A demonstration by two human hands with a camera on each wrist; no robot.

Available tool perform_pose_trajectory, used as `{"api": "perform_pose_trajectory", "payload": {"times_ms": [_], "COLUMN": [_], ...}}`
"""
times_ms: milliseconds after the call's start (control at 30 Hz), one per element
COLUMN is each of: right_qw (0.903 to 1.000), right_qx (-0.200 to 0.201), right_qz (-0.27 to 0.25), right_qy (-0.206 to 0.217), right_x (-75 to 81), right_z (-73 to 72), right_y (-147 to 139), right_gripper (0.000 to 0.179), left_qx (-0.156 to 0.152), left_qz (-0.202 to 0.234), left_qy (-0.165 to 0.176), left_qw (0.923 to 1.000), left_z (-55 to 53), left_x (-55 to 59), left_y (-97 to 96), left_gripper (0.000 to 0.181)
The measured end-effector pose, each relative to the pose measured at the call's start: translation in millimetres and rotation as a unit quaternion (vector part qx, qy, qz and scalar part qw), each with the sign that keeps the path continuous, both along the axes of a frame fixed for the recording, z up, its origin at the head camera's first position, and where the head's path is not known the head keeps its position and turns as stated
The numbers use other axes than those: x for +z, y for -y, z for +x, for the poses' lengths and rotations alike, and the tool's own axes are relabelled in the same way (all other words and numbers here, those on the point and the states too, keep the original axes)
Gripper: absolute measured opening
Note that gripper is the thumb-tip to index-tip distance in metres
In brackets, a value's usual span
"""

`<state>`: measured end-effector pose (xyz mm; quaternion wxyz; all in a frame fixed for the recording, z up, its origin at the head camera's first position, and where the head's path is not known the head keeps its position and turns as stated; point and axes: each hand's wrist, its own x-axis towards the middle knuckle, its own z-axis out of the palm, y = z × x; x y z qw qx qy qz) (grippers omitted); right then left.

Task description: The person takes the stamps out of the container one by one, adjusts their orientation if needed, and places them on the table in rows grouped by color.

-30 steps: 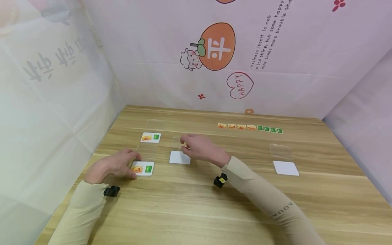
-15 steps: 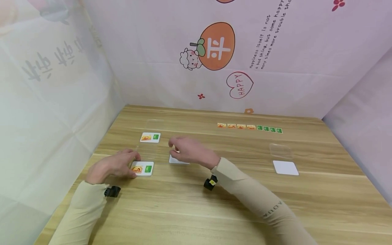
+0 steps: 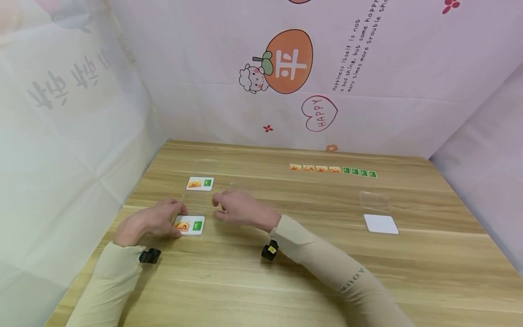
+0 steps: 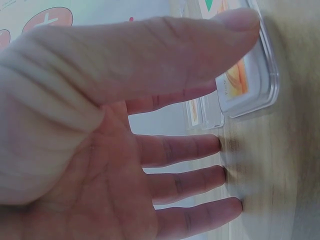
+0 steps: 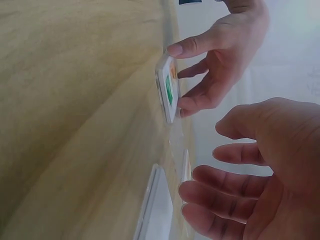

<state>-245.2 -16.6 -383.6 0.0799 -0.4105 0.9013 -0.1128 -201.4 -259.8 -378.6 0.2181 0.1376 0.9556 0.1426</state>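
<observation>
My left hand [image 3: 157, 220] holds a small flat white case [image 3: 192, 225] at its left end, thumb at the near edge and index finger at the far edge. An orange sticker [image 3: 182, 226] and a green sticker [image 3: 198, 225] lie on that case, and its clear lid [image 3: 197, 201] is folded back behind it. In the left wrist view the thumb [image 4: 235, 27] overlaps the case [image 4: 257, 90]. My right hand [image 3: 241, 209] hovers just right of this case, fingers loosely bent and holding nothing. Under it, a plain white case [image 5: 159, 205] shows in the right wrist view; the hand hides it in the head view.
Another case [image 3: 200, 183] with orange and green stickers sits farther back on the left. At the right lies a plain white case [image 3: 381, 224] with its clear lid [image 3: 375, 201] open. A row of several orange stickers [image 3: 316, 168] and green stickers [image 3: 359, 172] lines the table's back.
My right hand has moved left and slightly nearer, passing over the plain middle case to the side of the left hand's case. The left hand has stayed in place.
</observation>
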Motion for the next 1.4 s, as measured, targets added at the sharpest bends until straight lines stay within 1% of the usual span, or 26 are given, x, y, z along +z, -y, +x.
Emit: {"api": "perform_pose_trajectory", "payload": {"times_ms": [100, 167, 433, 667, 933, 1167, 1400], "right_qw": [0.9997, 0.9995, 0.9993, 0.9987, 0.9978, 0.9982, 0.9979], "right_qx": [-0.003, -0.005, -0.003, 0.004, -0.002, -0.005, -0.018], "right_qz": [-0.004, -0.01, -0.03, -0.051, -0.056, -0.052, -0.054], "right_qy": [0.023, 0.031, 0.021, 0.009, 0.035, 0.028, 0.029], "right_x": [-3.0, -4.9, -14.1, -20.8, -26.1, -30.2, -33.8], "right_z": [1.6, 2.0, 3.8, 7.4, 13.3, 16.1, 17.3], "right_y": [4.6, 7.1, 16.0, 26.2, 39.0, 47.7, 53.7], "right_gripper": [0.029, 0.029, 0.022, 0.016, 0.015, 0.012, 0.01], "left_qx": [0.003, 0.003, -0.004, -0.003, -0.012, -0.014, -0.014], "left_qz": [0.003, 0.004, 0.002, 0.001, -0.005, -0.007, -0.005], "left_qy": [0.003, 0.003, -0.001, -0.001, -0.008, -0.01, -0.011], "left_qw": [1.0, 1.0, 1.0, 1.0, 0.9999, 0.9998, 0.9998], "left_z": [0.1, 0.3, 0.3, -0.4, 1.0, 0.5, 0.0], "left_x": [-0.4, -0.7, -0.8, -1.0, -1.7, -2.2, -2.3], "left_y": [0.3, 0.4, -0.3, -0.2, -0.3, -0.1, 0.1], "left_gripper": [0.044, 0.044, 0.044, 0.044, 0.045, 0.046, 0.045]}}
